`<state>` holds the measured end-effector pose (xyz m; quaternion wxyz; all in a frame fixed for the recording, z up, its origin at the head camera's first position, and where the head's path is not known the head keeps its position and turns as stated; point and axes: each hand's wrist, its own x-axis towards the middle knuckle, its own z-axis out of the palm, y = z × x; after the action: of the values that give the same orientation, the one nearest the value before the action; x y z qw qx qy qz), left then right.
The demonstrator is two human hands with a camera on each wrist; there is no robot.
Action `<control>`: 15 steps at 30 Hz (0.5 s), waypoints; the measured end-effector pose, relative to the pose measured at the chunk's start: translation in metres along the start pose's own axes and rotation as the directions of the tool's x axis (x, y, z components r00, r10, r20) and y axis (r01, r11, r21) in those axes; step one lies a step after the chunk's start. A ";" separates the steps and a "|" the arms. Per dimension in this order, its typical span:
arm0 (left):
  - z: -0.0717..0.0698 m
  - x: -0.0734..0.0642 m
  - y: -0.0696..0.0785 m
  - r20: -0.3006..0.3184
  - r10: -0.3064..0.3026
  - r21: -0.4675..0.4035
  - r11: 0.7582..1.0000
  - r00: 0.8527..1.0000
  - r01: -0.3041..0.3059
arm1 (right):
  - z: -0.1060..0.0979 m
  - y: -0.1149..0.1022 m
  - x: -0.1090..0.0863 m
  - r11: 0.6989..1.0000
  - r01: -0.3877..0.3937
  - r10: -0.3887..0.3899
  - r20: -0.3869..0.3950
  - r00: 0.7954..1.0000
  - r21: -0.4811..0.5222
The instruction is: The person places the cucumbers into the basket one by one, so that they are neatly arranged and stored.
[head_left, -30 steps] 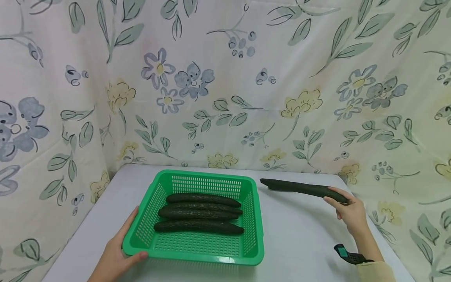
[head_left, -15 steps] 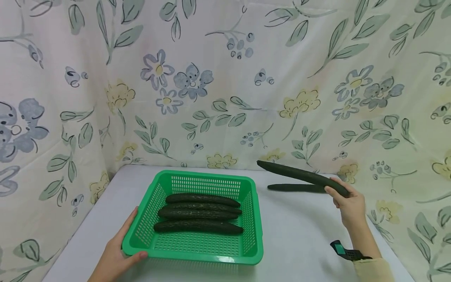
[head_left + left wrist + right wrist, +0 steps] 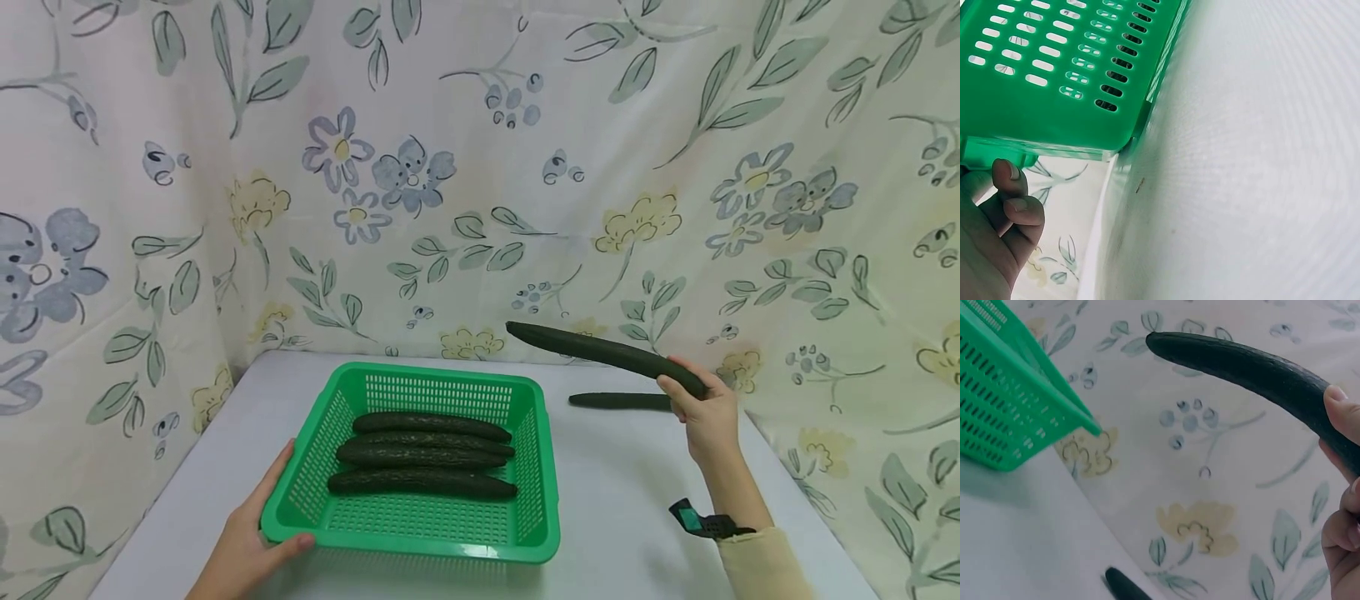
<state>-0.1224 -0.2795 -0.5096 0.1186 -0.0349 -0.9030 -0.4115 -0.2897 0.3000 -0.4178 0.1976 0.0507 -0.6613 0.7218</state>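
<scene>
A long dark green cucumber (image 3: 600,347) hangs in the air above the table, its far end pointing left and raised. My right hand (image 3: 708,408) pinches it near its right end, thumb on the near side, as the right wrist view also shows. Below it, a second cucumber (image 3: 618,401) lies on the table, its right part hidden behind the hand. My left hand (image 3: 243,533) holds the near left corner of a green plastic basket (image 3: 442,550), thumb on the front rim and fingers along the left side. Several cucumbers (image 3: 423,481) lie side by side in the basket.
The white table (image 3: 615,500) carries the basket at its left and middle. A flower-patterned cloth (image 3: 480,167) hangs behind the table and along both sides. A dark watch-like band (image 3: 705,521) is on the right wrist.
The right hand has lifted its cucumber off the table and moved it up and left, uncovering the other cucumber below. The left hand and basket stay put.
</scene>
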 end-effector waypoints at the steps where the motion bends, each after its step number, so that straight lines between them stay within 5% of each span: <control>1: 0.000 0.000 0.000 -0.002 0.002 0.005 1.000 1.000 -0.002 | 0.006 -0.001 0.001 1.000 0.012 -0.012 0.008 1.000 0.011; 15: -0.001 -0.001 0.001 -0.018 0.005 0.002 1.000 1.000 -0.005 | 0.119 0.001 -0.002 0.997 0.002 -0.010 0.096 0.995 0.080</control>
<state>-0.1209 -0.2792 -0.5084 0.1278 -0.0335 -0.9021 -0.4107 -0.3105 0.1835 -0.4054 0.1656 0.0954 -0.6405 0.7438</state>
